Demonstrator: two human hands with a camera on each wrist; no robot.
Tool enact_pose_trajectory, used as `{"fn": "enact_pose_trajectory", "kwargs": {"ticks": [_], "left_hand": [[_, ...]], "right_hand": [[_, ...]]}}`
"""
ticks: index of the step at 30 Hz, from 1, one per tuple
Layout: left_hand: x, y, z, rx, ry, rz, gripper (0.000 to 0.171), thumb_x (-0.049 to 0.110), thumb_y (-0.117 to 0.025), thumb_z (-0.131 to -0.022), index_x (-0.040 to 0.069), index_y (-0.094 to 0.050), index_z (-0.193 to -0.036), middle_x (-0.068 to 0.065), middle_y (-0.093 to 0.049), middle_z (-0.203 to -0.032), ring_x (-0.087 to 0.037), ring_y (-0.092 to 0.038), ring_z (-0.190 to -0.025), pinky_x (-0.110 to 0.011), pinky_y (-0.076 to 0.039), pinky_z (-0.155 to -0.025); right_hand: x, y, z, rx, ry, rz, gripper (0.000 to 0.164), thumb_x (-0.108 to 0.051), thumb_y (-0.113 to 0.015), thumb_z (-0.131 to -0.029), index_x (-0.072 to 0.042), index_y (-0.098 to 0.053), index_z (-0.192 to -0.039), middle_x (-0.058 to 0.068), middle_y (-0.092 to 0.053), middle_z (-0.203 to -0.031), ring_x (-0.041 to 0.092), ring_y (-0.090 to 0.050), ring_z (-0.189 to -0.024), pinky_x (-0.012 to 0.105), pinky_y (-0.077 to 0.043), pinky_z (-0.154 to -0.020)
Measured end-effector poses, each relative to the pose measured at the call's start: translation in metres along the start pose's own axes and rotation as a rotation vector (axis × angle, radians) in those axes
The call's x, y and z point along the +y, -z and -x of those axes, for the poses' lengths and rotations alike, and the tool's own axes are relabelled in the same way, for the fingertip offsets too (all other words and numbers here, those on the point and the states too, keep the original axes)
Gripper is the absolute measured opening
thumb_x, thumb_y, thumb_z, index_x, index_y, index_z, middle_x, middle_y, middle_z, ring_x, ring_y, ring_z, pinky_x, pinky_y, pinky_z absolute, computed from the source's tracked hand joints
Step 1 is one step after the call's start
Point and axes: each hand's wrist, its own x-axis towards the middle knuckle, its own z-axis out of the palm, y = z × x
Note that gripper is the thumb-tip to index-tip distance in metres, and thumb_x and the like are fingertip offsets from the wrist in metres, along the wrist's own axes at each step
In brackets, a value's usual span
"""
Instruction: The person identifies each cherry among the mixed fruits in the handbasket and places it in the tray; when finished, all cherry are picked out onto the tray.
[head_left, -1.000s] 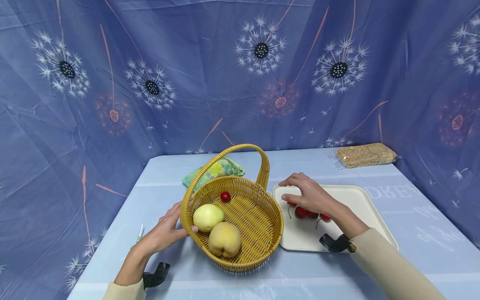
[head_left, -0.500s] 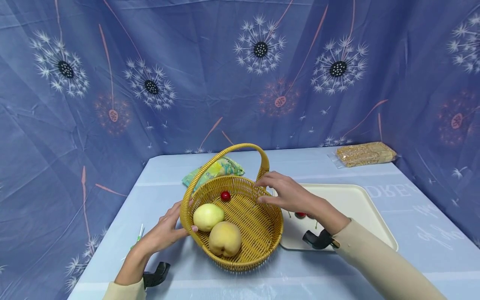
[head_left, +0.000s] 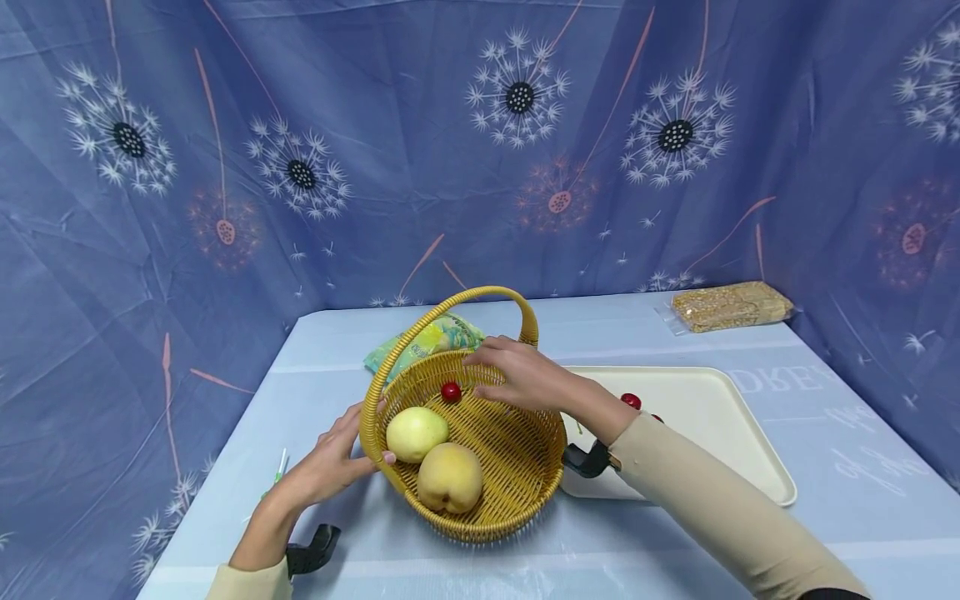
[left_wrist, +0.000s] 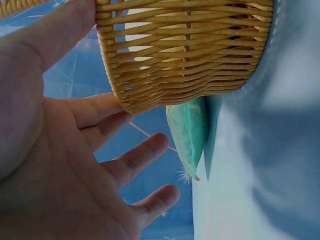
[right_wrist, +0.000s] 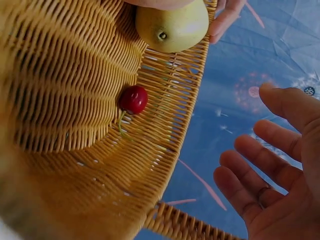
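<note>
In the head view a woven yellow basket (head_left: 517,467) with a tall handle stands mid-table. It holds a pale yellow-green pear (head_left: 415,434), a larger peach-like fruit (head_left: 450,479) and a red cherry (head_left: 451,392), whose stem shows in the right wrist view. My left hand (head_left: 337,454) grips the basket's left rim near the handle base, thumb and index at the rim; two fingers extend free in the left wrist view. Over the basket's back right side hovers my right hand (head_left: 517,375), fingers loosely spread, nothing visible in them. The right wrist view shows its palm (right_wrist: 295,215) bare.
A cream tray (head_left: 720,417) right of the basket bears red cherries (head_left: 631,401), partly hidden by my right forearm. Behind the basket lies a green packet (head_left: 442,333). A clear-wrapped grain-like pack (head_left: 731,307) is at the back right. Something thin and green-white (head_left: 281,467) lies left.
My right hand has moved left from above the cherries on the tray, across the basket's right rim, to over the basket. The left hand and basket have stayed put.
</note>
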Motion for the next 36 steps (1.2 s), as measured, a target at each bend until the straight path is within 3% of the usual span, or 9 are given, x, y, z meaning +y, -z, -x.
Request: {"fn": "enact_pose_trajectory", "kwargs": {"ticks": [12,23,29,36], "left_hand": [[-0.001,0.0,-0.001,0.018,-0.014,-0.036,0.078,0.038,-0.069,-0.084,0.013,-0.031,-0.148,-0.012,-0.032,-0.151,-0.042,-0.025,-0.139,-0.071,-0.018,-0.1],[-0.001,0.0,0.0,0.001,0.004,-0.002,0.078,0.036,-0.069,-0.084,0.013,-0.031,-0.148,-0.01,-0.03,-0.152,-0.04,-0.021,-0.14,-0.07,-0.015,-0.1],[0.0,0.0,0.0,0.001,0.004,0.006,0.077,0.036,-0.069,-0.084,0.013,-0.031,-0.148,-0.011,-0.03,-0.152,-0.04,-0.021,-0.14,-0.07,-0.015,-0.1],[0.0,-0.001,-0.001,-0.006,0.012,0.017,0.078,0.038,-0.069,-0.084,0.014,-0.031,-0.148,-0.01,-0.029,-0.153,-0.04,-0.02,-0.141,-0.069,-0.014,-0.101]], "right_hand": [[0.004,-0.023,-0.037,-0.104,-0.078,-0.034,0.045,-0.03,-0.065,-0.089,-0.011,-0.057,-0.128,0.006,-0.057,-0.124,0.022,-0.051,-0.117,0.038,-0.044,-0.098],[0.008,-0.048,-0.055,-0.3,-0.157,-0.01,0.05,-0.03,-0.065,-0.089,-0.019,-0.051,-0.135,0.003,-0.049,-0.141,0.024,-0.037,-0.138,0.045,-0.031,-0.113],[0.011,-0.055,-0.058,-0.347,-0.134,-0.007,0.052,-0.028,-0.065,-0.089,-0.017,-0.049,-0.137,0.003,-0.051,-0.14,0.022,-0.045,-0.132,0.041,-0.037,-0.108],[0.016,-0.063,-0.057,-0.362,-0.103,-0.001,0.049,-0.028,-0.067,-0.087,-0.018,-0.053,-0.133,0.002,-0.057,-0.125,0.018,-0.053,-0.116,0.037,-0.042,-0.1]]}}
